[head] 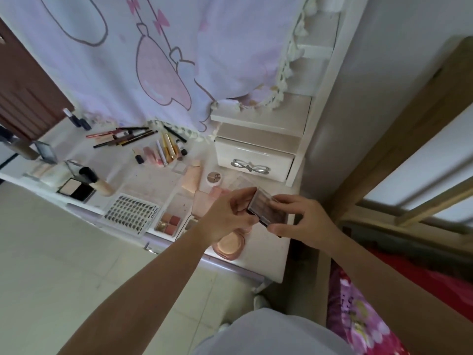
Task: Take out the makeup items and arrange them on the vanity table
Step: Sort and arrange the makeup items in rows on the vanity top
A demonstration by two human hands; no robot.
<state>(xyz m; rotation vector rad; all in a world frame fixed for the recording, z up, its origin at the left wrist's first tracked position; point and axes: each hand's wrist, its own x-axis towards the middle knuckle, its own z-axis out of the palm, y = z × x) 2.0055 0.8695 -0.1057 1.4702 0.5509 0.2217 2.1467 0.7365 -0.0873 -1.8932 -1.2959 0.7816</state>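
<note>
A small dark makeup box (268, 210) was held above the table (266, 254) by both hands, the left hand (227, 221) and the right hand (304, 221), with fingers curled round its ends. A round pink powder case (229, 245) lay just under them. Farther back, a lash tray (130, 213), lipsticks (163, 151) and pencils (122, 135) were laid out.

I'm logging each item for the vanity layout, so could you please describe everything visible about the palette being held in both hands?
The palette is a small rectangular case, apparently clear plastic with a dark base, showing rows of muted brownish pans. It is tilted and held above the vanity table's right end, the left hand and right hand pinching opposite ends.
</note>
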